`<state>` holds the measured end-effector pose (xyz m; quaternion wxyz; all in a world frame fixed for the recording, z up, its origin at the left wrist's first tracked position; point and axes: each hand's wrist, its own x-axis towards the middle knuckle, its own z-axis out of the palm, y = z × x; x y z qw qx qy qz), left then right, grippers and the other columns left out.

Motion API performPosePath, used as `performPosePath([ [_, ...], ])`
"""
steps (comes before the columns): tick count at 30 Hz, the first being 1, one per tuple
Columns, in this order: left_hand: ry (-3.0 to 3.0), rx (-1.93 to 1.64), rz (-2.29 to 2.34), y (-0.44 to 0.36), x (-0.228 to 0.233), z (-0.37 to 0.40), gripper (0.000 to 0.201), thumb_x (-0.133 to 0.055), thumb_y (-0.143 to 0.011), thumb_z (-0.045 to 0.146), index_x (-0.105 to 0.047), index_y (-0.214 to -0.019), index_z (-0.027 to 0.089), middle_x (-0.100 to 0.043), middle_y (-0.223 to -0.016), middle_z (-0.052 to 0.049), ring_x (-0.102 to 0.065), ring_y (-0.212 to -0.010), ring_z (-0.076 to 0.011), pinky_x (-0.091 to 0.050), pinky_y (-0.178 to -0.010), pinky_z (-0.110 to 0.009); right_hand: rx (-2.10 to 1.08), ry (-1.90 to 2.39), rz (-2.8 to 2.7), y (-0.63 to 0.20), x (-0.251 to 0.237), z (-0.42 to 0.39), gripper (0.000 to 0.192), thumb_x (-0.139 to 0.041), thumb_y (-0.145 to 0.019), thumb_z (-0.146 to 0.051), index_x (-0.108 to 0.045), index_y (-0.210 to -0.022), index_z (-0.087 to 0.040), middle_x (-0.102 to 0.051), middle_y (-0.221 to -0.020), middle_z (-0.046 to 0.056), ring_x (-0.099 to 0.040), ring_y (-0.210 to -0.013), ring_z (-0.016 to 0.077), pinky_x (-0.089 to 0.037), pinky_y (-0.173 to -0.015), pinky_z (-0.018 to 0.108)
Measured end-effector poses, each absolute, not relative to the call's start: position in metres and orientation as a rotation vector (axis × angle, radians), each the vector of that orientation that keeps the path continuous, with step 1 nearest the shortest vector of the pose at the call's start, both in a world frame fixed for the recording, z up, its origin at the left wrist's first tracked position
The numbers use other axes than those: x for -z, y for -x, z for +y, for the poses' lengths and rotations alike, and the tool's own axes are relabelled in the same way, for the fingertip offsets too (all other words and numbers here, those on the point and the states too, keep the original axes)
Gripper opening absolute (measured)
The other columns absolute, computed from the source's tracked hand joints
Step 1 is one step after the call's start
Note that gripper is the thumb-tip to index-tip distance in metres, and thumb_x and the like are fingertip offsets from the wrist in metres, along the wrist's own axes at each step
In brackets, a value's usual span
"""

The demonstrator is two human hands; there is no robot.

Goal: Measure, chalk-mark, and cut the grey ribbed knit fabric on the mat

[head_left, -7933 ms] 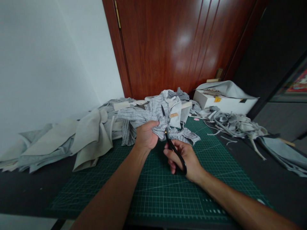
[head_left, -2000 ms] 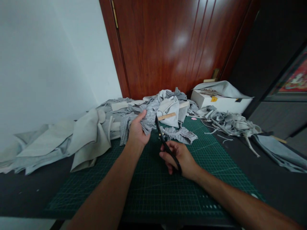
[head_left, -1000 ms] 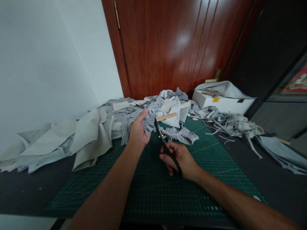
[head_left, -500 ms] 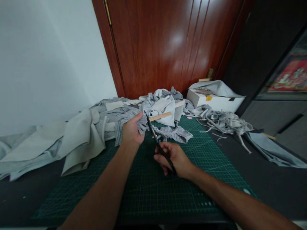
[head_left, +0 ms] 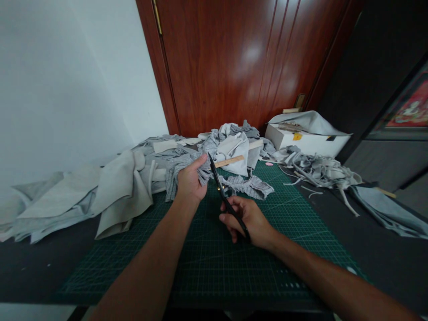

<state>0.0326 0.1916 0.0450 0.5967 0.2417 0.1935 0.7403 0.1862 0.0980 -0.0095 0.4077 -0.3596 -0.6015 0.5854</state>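
Scissors (head_left: 224,196) sit gripped in the right hand (head_left: 249,220), blades raised against the cloth (head_left: 204,171). Left hand (head_left: 190,183), just left of them, is pinched on that cloth above the mat (head_left: 214,263).

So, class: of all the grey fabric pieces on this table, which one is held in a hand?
The striped grey piece pinched in the left hand, beside the scissors held by the right hand; the other pieces lie untouched.

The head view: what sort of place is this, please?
Probably a home sewing or craft corner. A green cutting mat covers the table, grey fabric scraps lie heaped around, and the right hand holds black scissors against striped cloth gripped by the left hand.
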Motion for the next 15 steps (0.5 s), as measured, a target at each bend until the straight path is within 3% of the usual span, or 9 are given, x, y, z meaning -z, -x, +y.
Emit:
performPosePath([
  [6,-0.564,-1.729,0.419,-0.034,-0.045,0.188,0.046,-0.083,-0.068,0.004,-0.076,-0.112,0.014,-0.082,-0.11,-0.01,-0.077,-0.111,-0.0317,-0.059,-0.104,-0.048,-1.512,0.892,-1.497,-0.186,0.009,0.099,0.028,-0.078,-0.076,-0.032,-0.06,-0.093,-0.019,-0.061,-0.054,-0.011,-0.054,-0.036,0.0093,-0.045,-0.036,0.019],
  [15,-0.604,-1.738,0.448,-0.051,-0.041,0.177,0.053,-0.087,-0.065,0.007,-0.075,-0.115,0.015,-0.082,-0.113,-0.011,-0.076,-0.116,-0.0343,-0.057,-0.108,-0.052,-1.471,0.898,-1.461,-0.186,0.006,0.099,0.03,-0.077,-0.077,-0.036,-0.06,-0.094,-0.019,-0.062,-0.056,-0.01,-0.058,-0.039,0.0105,-0.048,-0.039,0.021],
])
